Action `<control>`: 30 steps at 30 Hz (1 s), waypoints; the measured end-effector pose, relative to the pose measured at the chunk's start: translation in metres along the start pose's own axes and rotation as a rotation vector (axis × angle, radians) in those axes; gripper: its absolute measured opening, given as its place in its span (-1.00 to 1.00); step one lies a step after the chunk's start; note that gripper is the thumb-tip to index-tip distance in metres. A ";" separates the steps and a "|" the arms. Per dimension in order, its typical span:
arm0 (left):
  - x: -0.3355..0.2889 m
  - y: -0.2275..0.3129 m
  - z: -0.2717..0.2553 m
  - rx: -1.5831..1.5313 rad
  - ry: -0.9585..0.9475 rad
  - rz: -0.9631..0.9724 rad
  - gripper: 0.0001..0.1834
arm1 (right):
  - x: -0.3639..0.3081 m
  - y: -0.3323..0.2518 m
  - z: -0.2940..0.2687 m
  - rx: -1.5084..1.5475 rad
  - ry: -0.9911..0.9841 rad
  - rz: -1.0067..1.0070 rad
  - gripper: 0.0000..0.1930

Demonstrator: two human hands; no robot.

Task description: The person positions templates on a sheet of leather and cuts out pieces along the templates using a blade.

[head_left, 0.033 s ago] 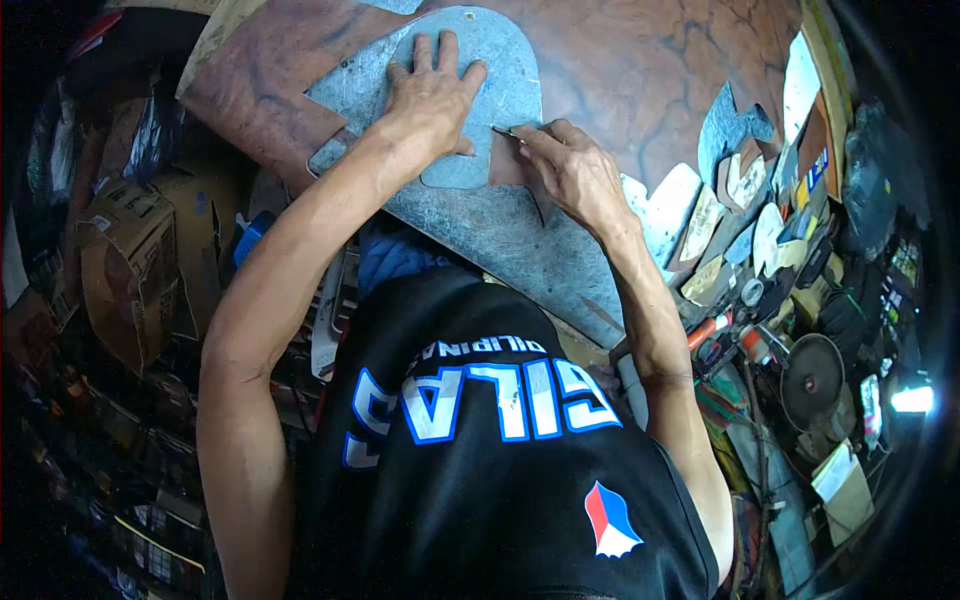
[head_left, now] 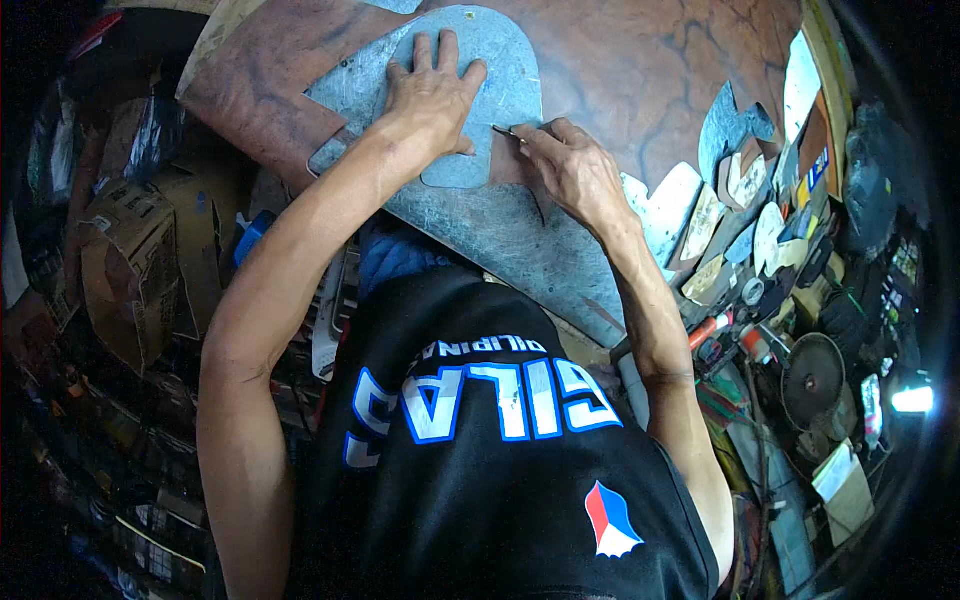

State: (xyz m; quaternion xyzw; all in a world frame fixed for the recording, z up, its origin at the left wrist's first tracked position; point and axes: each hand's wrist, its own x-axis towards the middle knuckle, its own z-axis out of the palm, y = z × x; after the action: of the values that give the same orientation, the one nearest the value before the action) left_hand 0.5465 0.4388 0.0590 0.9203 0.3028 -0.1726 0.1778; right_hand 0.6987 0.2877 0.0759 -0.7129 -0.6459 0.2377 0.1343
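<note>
My left hand lies flat with fingers spread, pressing on a grey sheet-metal template with one broad rounded end. Beneath the template is a brown sheet that looks like leather, marbled with dark streaks. Closed in a pinch, my right hand holds a thin, pointed knife. Its tip touches the template's right edge, just right of my left hand. My fingers hide most of the knife's handle. Towards me the brown sheet ends in a jagged cut edge, showing a scratched grey work surface.
Several pattern pieces crowd the right side of the work surface. Beyond them are a dark round disc, a black plastic bag and a bright lamp. To the left stands an open cardboard box, near a blue object.
</note>
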 end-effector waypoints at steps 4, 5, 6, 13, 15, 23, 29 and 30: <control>0.001 0.001 -0.001 0.015 0.008 0.024 0.10 | 0.004 -0.002 0.003 -0.045 -0.005 0.011 -0.78; 0.001 0.000 0.000 0.012 0.007 0.017 0.09 | 0.005 -0.003 0.003 -0.083 -0.018 -0.004 -0.79; 0.000 -0.001 0.001 0.010 0.008 0.010 0.09 | 0.006 -0.005 0.005 -0.083 -0.010 0.005 -0.79; 0.000 0.000 0.000 0.011 -0.015 0.004 0.11 | -0.001 -0.001 0.001 -0.108 -0.070 0.049 -0.80; 0.001 -0.001 0.001 0.015 -0.021 0.010 0.12 | -0.008 0.003 -0.005 -0.108 -0.074 0.074 -0.80; 0.002 -0.003 -0.002 0.010 -0.052 0.011 0.11 | -0.029 0.023 -0.013 -0.124 -0.062 0.128 -0.79; 0.000 -0.001 -0.005 -0.009 -0.057 0.010 0.11 | -0.031 0.032 -0.011 -0.124 -0.062 0.123 -0.79; 0.000 -0.001 -0.006 -0.007 -0.064 0.007 0.11 | -0.031 0.032 -0.011 -0.127 -0.077 0.129 -0.79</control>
State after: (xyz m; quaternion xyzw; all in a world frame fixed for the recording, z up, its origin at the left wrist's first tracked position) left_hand 0.5470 0.4422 0.0645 0.9147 0.2945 -0.2004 0.1912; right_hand 0.7304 0.2546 0.0748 -0.7504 -0.6171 0.2318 0.0485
